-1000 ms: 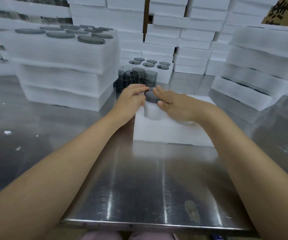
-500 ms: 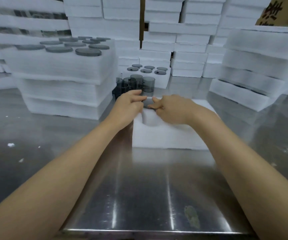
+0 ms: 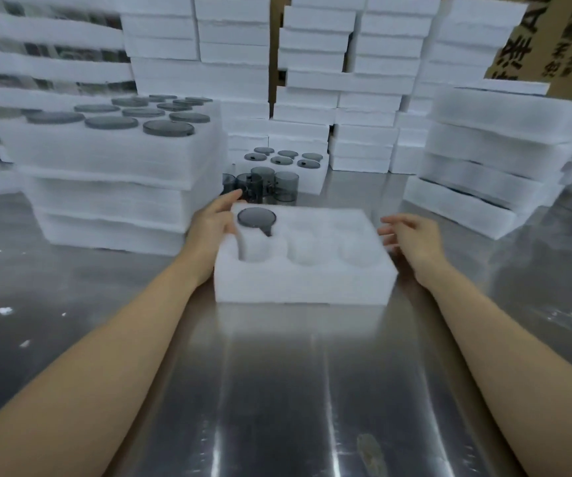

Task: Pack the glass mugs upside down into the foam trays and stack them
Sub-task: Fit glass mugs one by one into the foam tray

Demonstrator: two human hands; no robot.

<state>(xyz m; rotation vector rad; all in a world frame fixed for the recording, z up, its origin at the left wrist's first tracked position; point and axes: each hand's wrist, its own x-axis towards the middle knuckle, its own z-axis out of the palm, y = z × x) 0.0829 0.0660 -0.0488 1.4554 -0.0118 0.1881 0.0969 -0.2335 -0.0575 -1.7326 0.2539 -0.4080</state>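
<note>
A white foam tray [image 3: 305, 280] with round pockets lies on the steel table in front of me. One smoky grey glass mug [image 3: 256, 218] sits upside down in its far left pocket; the other visible pockets hold nothing. My left hand [image 3: 213, 224] rests against the tray's left side, fingers extended toward the far corner. To the right of the tray hovers my right hand [image 3: 410, 235], fingers spread and holding nothing, close to the tray's right side. Several loose grey mugs [image 3: 263, 185] stand upright just behind the tray.
A stack of filled foam trays [image 3: 119, 170] rises at the left, with mug bases showing on top. Another filled tray [image 3: 282, 160] sits behind the loose mugs. More foam trays [image 3: 491, 173] are piled at right and along the back. A cardboard box [image 3: 553, 39] stands at the upper right.
Both hands have left the mug they were pressing into the far left pocket. The right hand moved out to the tray's right side, the left to its left side.
</note>
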